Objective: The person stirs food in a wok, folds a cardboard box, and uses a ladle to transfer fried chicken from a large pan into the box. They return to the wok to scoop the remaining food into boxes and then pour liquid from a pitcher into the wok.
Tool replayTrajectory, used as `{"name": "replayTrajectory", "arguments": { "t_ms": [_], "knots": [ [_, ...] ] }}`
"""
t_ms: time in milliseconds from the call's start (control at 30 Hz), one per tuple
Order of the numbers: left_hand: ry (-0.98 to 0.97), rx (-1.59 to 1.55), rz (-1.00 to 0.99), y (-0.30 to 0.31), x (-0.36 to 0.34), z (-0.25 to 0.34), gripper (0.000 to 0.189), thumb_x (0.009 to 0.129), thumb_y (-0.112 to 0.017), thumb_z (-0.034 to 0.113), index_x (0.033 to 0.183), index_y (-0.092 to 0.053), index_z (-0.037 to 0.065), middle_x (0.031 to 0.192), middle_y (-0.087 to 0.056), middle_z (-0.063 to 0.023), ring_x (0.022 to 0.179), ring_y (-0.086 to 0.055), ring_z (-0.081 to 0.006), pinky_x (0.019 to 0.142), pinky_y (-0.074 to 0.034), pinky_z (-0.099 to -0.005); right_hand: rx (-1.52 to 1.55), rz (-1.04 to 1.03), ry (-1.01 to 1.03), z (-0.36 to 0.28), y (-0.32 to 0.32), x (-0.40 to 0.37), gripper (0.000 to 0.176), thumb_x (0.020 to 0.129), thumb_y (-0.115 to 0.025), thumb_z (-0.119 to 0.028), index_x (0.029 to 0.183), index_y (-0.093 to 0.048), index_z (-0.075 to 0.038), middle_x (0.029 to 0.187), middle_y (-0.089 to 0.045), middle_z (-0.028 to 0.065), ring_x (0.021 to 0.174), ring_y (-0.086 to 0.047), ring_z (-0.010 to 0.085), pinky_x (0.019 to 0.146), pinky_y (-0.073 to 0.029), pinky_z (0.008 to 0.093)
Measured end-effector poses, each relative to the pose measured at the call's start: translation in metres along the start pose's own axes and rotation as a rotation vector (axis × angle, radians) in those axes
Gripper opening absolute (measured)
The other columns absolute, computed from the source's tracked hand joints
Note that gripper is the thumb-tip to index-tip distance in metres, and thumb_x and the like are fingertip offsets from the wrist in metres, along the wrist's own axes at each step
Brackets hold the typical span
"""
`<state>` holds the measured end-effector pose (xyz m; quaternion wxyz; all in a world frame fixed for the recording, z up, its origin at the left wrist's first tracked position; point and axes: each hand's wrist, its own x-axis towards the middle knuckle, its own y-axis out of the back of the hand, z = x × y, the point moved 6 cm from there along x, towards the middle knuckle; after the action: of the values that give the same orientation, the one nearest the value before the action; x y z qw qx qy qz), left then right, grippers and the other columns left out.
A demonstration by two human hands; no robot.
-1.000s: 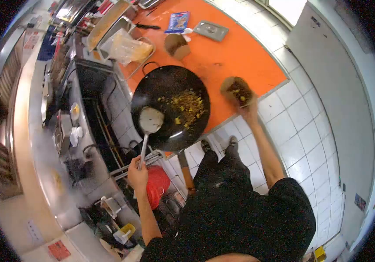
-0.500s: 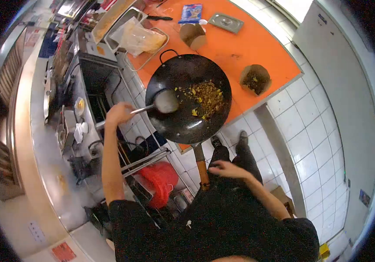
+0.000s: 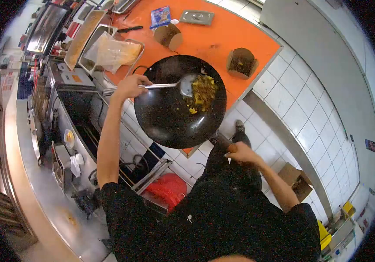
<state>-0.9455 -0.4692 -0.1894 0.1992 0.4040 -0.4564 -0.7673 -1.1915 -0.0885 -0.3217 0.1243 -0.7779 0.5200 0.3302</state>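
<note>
My left hand (image 3: 130, 86) is closed round the metal handle of a ladle (image 3: 159, 86). The ladle's bowl lies inside a large black wok (image 3: 165, 118), against a heap of brown and yellow food (image 3: 203, 94) on the wok's right side. My right hand (image 3: 242, 153) is wrapped round the wok's handle (image 3: 224, 142), below the pan. The wok is over the near edge of an orange counter (image 3: 209, 35); whether it rests there is unclear.
Two open paper boxes, one at the middle (image 3: 168, 37) and one at the right (image 3: 241, 63), stand on the counter. A metal lid (image 3: 197, 17), blue packet (image 3: 160, 16) and plastic bag (image 3: 113, 52) lie beyond the wok. A red bin (image 3: 167, 190) is below, left.
My right hand has taken hold of the wok's handle. My left hand has moved up and right, bringing the ladle against the food, which is now more gathered. The camera view has shifted.
</note>
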Motion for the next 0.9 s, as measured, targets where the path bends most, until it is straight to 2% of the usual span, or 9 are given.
{"name": "replayTrajectory", "arguments": {
  "t_ms": [100, 167, 200, 333, 433, 500, 567, 633, 900],
  "knots": [
    [-0.155, 0.099, 0.050, 0.032, 0.001, 0.011, 0.027, 0.070, -0.074, 0.024, 0.096, -0.071, 0.021, 0.101, -0.069, -0.0067, 0.092, -0.065, -0.0247, 0.080, -0.050, -0.0382, -0.028, -0.035, -0.046, 0.006, 0.020, 0.002, 0.037, 0.076, -0.070, -0.031, 0.081, -0.058, 0.004, 0.065, -0.057, 0.0084, 0.063, -0.055, 0.0169, 0.056, -0.044, 0.0341],
    [0.179, 0.307, 0.030, 0.067, -0.001, -0.003, 0.027, 0.070, -0.074, 0.025, 0.096, -0.071, 0.021, 0.100, -0.069, -0.0071, 0.094, -0.064, -0.0250, 0.081, -0.050, -0.0384, -0.071, -0.056, -0.098, 0.016, 0.027, 0.009, 0.037, 0.074, -0.070, -0.031, 0.083, -0.059, 0.003, 0.068, -0.060, 0.0099, 0.064, -0.055, 0.0163, 0.057, -0.045, 0.0337],
    [0.073, 0.307, 0.149, 0.069, 0.009, -0.008, 0.027, 0.070, -0.073, 0.024, 0.096, -0.070, 0.021, 0.095, -0.069, -0.0072, 0.093, -0.064, -0.0258, 0.080, -0.049, -0.0396, -0.074, -0.052, -0.080, 0.011, 0.033, 0.008, 0.036, 0.074, -0.070, -0.030, 0.082, -0.059, 0.003, 0.067, -0.060, 0.0094, 0.063, -0.056, 0.0168, 0.057, -0.046, 0.0340],
    [-0.207, 0.332, 0.140, 0.040, 0.030, 0.060, 0.026, 0.070, -0.069, 0.017, 0.095, -0.069, 0.019, 0.090, -0.069, -0.0076, 0.090, -0.065, -0.0264, 0.077, -0.050, -0.0399, -0.169, 0.018, -0.063, 0.000, 0.046, 0.007, 0.028, 0.078, -0.068, -0.025, 0.072, -0.055, -0.001, 0.055, -0.053, 0.0044, 0.049, -0.053, 0.0151, 0.045, -0.042, 0.0326],
    [-0.306, 0.365, 0.068, 0.025, 0.000, 0.114, 0.026, 0.070, -0.064, 0.010, 0.094, -0.068, 0.018, 0.091, -0.067, -0.0078, 0.090, -0.064, -0.0256, 0.075, -0.050, -0.0395, -0.168, -0.042, -0.104, -0.015, 0.047, -0.002, 0.028, 0.080, -0.069, -0.023, 0.067, -0.052, -0.005, 0.051, -0.051, 0.0027, 0.041, -0.049, 0.0128, 0.037, -0.038, 0.0289],
    [-0.488, 0.515, 0.192, 0.019, -0.047, 0.139, 0.022, 0.074, -0.061, 0.009, 0.093, -0.066, 0.019, 0.088, -0.063, -0.0068, 0.087, -0.063, -0.0255, 0.071, -0.049, -0.0403, -0.128, -0.068, -0.058, -0.019, 0.044, -0.003, 0.030, 0.081, -0.069, -0.024, 0.067, -0.052, -0.004, 0.051, -0.050, 0.0027, 0.042, -0.049, 0.0133, 0.038, -0.038, 0.0284],
    [-0.465, 0.610, 0.303, 0.022, -0.098, 0.152, 0.018, 0.078, -0.056, 0.010, 0.093, -0.064, 0.018, 0.086, -0.059, -0.0059, 0.085, -0.061, -0.0250, 0.069, -0.049, -0.0403, -0.127, -0.046, -0.088, -0.017, 0.041, -0.002, 0.030, 0.081, -0.069, -0.025, 0.067, -0.052, -0.003, 0.051, -0.050, 0.0027, 0.042, -0.049, 0.0132, 0.038, -0.038, 0.0282],
    [-0.291, 0.491, 0.313, 0.029, -0.147, 0.156, 0.016, 0.079, -0.055, 0.011, 0.093, -0.062, 0.016, 0.089, -0.059, -0.0068, 0.087, -0.061, -0.0247, 0.069, -0.048, -0.0399, -0.113, -0.019, -0.129, -0.009, 0.037, -0.004, 0.030, 0.081, -0.069, -0.025, 0.068, -0.053, -0.003, 0.051, -0.050, 0.0026, 0.042, -0.050, 0.0131, 0.038, -0.038, 0.0281],
    [0.118, 0.398, 0.299, -0.072, -0.200, 0.109, 0.023, 0.083, -0.053, 0.011, 0.105, -0.057, 0.012, 0.093, -0.058, -0.0089, 0.087, -0.061, -0.0317, 0.072, -0.047, -0.0427, -0.027, -0.073, -0.142, -0.001, 0.010, -0.004, 0.037, 0.077, -0.072, -0.033, 0.092, -0.058, -0.002, 0.058, -0.053, 0.0019, 0.045, -0.050, 0.0131, 0.040, -0.040, 0.0282]
  ]
}}
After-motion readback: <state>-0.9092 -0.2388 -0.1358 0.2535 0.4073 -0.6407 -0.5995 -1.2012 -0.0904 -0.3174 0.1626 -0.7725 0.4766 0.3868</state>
